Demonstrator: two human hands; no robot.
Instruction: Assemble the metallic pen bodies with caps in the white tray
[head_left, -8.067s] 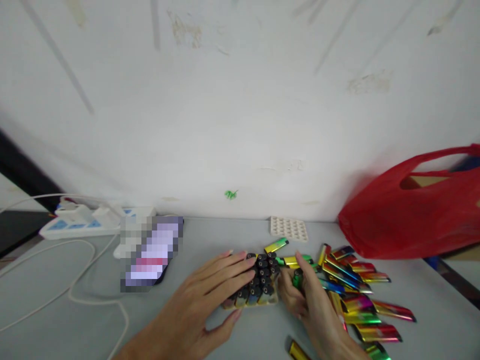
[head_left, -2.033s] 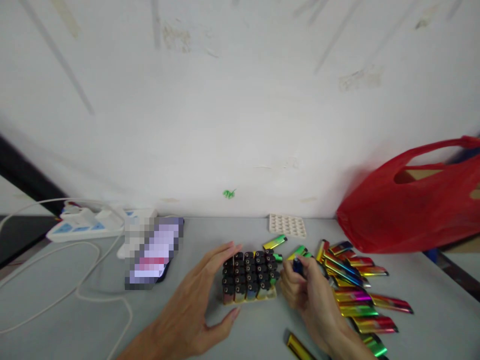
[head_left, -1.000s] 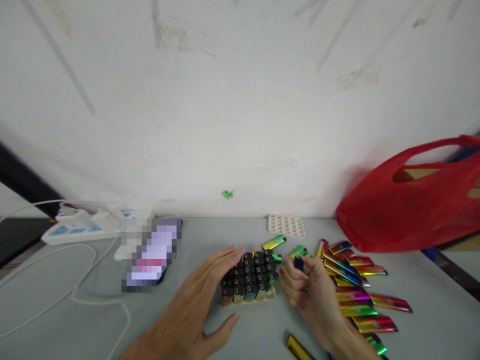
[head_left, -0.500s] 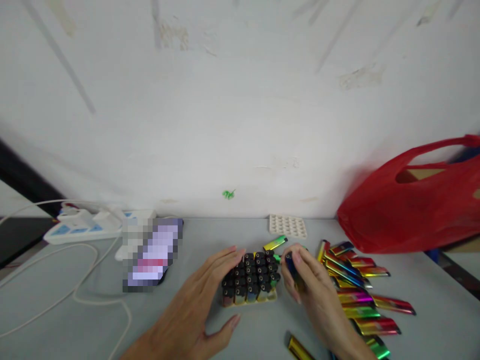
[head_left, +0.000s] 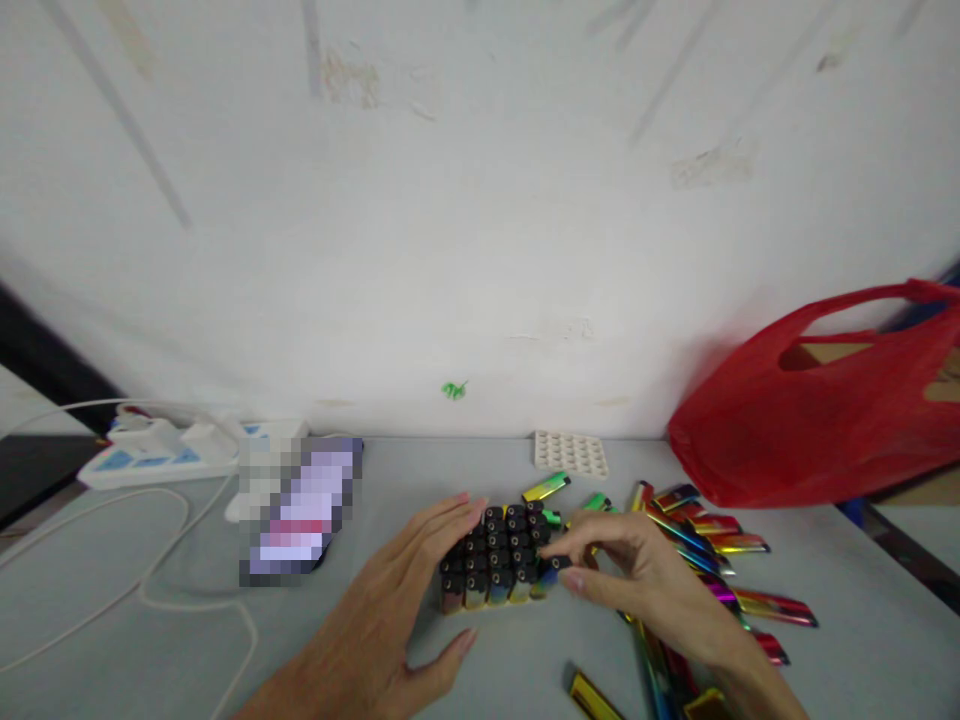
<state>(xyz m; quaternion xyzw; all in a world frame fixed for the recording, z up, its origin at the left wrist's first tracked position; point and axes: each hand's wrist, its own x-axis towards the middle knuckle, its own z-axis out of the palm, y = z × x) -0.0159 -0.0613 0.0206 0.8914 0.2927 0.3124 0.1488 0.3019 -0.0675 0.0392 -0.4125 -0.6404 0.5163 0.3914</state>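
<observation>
Black-topped lighters (head_left: pixel 495 560) stand upright in tight rows in front of me. My left hand (head_left: pixel 382 600) lies along their left side, fingers stretched out against the back left of the block and thumb spread apart in front. At the front right corner of the block, my right hand (head_left: pixel 637 570) pinches a blue-bodied lighter (head_left: pixel 551 577) near its black top, between thumb and fingers. That lighter is tilted beside the rows, and its lower end is mostly hidden.
Shiny coloured lighters (head_left: pixel 772 607) lie in a loose pile at the right. A gold lighter (head_left: pixel 592 695) lies near the front. At the wall is a pale tray with holes (head_left: pixel 570 453). A red bag (head_left: pixel 810 430), a phone (head_left: pixel 307 510) and a power strip (head_left: pixel 157 460) flank the workspace.
My right hand has moved left and down with the blue lighter, bringing it to the front right corner of the rows. The left hand has stayed in place.
</observation>
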